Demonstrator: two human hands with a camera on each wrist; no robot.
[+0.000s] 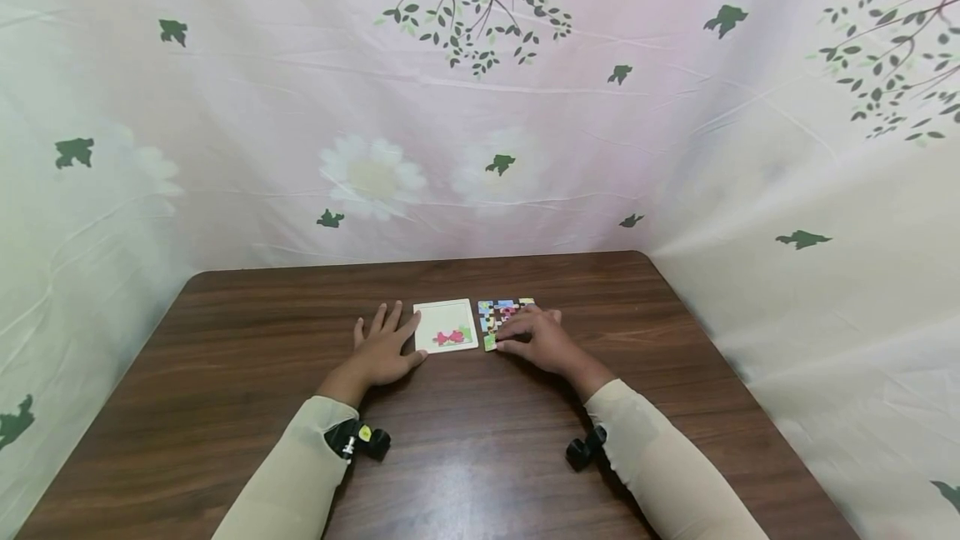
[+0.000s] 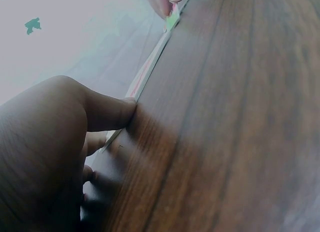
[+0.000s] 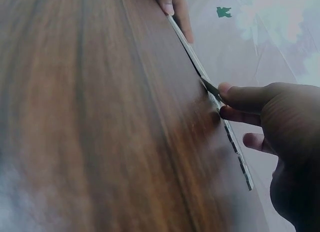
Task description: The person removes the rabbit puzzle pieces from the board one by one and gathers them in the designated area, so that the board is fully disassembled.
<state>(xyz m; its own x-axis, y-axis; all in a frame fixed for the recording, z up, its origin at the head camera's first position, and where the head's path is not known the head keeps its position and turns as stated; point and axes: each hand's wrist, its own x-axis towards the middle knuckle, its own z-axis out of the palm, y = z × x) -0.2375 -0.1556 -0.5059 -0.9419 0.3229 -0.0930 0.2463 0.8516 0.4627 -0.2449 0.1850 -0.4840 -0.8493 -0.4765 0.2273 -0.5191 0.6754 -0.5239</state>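
Observation:
A white puzzle tray [image 1: 442, 313] with a few pink and green pieces in its lower right part lies on the table. My left hand [image 1: 382, 355] rests at its left side, fingers spread, the thumb touching the lower left corner. Right of the tray is a group of colourful puzzle pieces [image 1: 486, 307]. Over these my right hand [image 1: 542, 342] pinches a green piece [image 1: 490, 342] between thumb and finger. In the right wrist view the pinched piece [image 3: 211, 88] is tilted, one edge low by the tray's side. The hand partly hides the other pieces.
The brown wooden table [image 1: 465, 457] has a back edge against a patterned cloth [image 1: 420, 107] that also hangs along both sides. A black wrist camera [image 1: 375, 443] is on the left sleeve and another [image 1: 581, 453] on the right.

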